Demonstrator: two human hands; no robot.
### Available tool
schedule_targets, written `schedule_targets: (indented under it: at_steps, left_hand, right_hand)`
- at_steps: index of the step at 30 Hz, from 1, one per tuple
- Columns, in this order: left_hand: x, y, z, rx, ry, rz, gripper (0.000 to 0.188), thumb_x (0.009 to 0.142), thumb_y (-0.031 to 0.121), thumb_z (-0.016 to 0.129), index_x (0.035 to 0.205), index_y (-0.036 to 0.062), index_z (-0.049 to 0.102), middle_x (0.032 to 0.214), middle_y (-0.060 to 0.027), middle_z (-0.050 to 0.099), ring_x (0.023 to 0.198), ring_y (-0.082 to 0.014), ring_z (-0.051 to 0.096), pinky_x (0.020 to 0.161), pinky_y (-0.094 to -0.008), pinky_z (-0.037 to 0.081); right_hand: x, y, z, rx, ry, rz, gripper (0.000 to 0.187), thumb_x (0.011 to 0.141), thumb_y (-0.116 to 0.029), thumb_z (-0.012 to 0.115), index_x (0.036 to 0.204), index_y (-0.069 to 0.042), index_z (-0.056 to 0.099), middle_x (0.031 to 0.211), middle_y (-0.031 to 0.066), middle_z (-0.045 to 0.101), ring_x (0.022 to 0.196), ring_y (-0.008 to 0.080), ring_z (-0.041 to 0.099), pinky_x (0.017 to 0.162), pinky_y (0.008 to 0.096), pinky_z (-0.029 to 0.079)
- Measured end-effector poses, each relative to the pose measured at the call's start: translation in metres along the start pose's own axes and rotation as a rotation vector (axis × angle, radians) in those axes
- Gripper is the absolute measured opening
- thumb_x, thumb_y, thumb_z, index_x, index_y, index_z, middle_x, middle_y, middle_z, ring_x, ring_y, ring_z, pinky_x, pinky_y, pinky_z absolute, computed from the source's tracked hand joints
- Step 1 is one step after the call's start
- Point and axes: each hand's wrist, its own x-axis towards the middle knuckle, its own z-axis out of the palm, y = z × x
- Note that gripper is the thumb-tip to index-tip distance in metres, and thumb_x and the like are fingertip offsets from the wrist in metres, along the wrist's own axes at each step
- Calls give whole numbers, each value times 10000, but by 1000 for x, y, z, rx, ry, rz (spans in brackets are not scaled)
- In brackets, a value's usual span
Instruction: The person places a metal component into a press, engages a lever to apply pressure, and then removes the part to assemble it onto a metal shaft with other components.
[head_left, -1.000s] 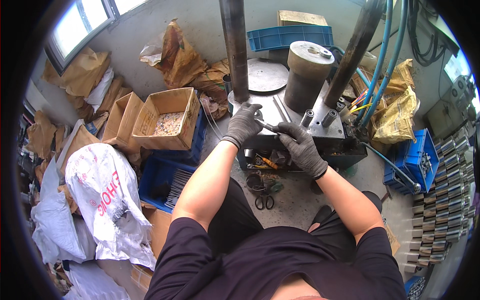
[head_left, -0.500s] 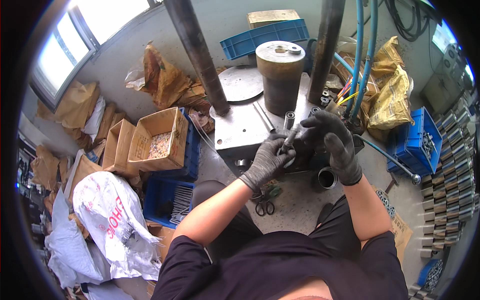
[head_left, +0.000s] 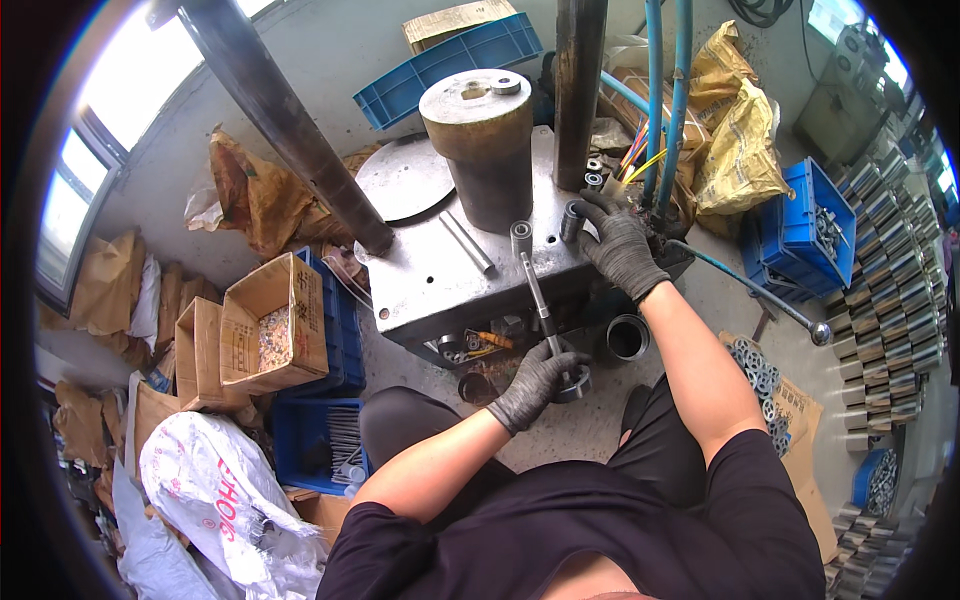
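My left hand [head_left: 541,387], in a dark grey glove, is closed around a slim metal rod [head_left: 537,293]. The rod slants away from me in front of the bench's edge, with a round collar [head_left: 574,384] at its near end. Its far end comes close to a short upright metal sleeve [head_left: 521,238] on the steel bench [head_left: 410,290]. Farther right, my gloved right hand [head_left: 621,243] reaches over the bench top, fingers and thumb around a small dark metal cylinder [head_left: 570,222]. A loose metal tube [head_left: 466,243] lies to the left of the sleeve.
A thick metal column [head_left: 487,170] with a small ring on top stands on the bench between two steel posts [head_left: 290,130] [head_left: 578,100]. Blue hoses [head_left: 680,120] hang at right. Cardboard boxes [head_left: 262,325] and blue crates [head_left: 300,440] stand left; stacked metal cylinders [head_left: 885,300] line the right.
My left hand has come nearer my body with the rod, which now points away from me. My right hand has gone from hovering open to the small cylinder. The whole view has shifted.
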Motion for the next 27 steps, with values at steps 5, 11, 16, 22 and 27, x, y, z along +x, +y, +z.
schedule_targets:
  at_steps: [5, 11, 16, 22, 27]
  left_hand:
    - [-8, 3, -5, -27, -72, -24, 419, 1052, 443, 640, 1170, 43, 596, 1156, -136, 754, 999, -187, 722, 901, -341, 598]
    - [-12, 2, -3, 80, -67, -50, 468, 1067, 463, 613, 1229, 24, 609, 1133, -111, 761, 990, -156, 702, 898, -321, 573]
    - [-14, -7, 2, 121, -75, -3, 423, 1096, 376, 557, 1203, -15, 678, 1060, -79, 758, 885, -108, 633, 844, -273, 514]
    - [-14, -6, 4, 232, -85, -14, 417, 1100, 344, 545, 1157, -18, 745, 984, -50, 732, 860, -106, 614, 829, -273, 502]
    - [-14, -5, 4, 290, -97, 8, 425, 1104, 358, 541, 1164, -14, 737, 997, -52, 736, 905, -118, 632, 876, -293, 517]
  right_hand:
    - [-1, 2, 3, 46, 49, -13, 312, 833, -150, 793, 1141, -131, 756, 1277, 75, 722, 1224, 338, 644, 1047, 493, 488]
    - [-6, -17, -4, 284, 128, 75, 280, 912, -161, 785, 1176, -75, 756, 1148, 111, 749, 1074, 302, 707, 957, 426, 541]
    - [-32, -64, -25, 560, -38, 250, 284, 975, -196, 765, 1202, -25, 746, 1018, 173, 779, 899, 270, 759, 822, 368, 583]
    - [-40, -70, -41, 556, -74, 265, 278, 965, -191, 773, 1197, -40, 750, 1024, 194, 768, 906, 271, 758, 822, 365, 586]
    - [-44, -65, -40, 606, -69, 309, 282, 963, -185, 777, 1202, -38, 746, 1022, 188, 770, 906, 263, 760, 820, 363, 587]
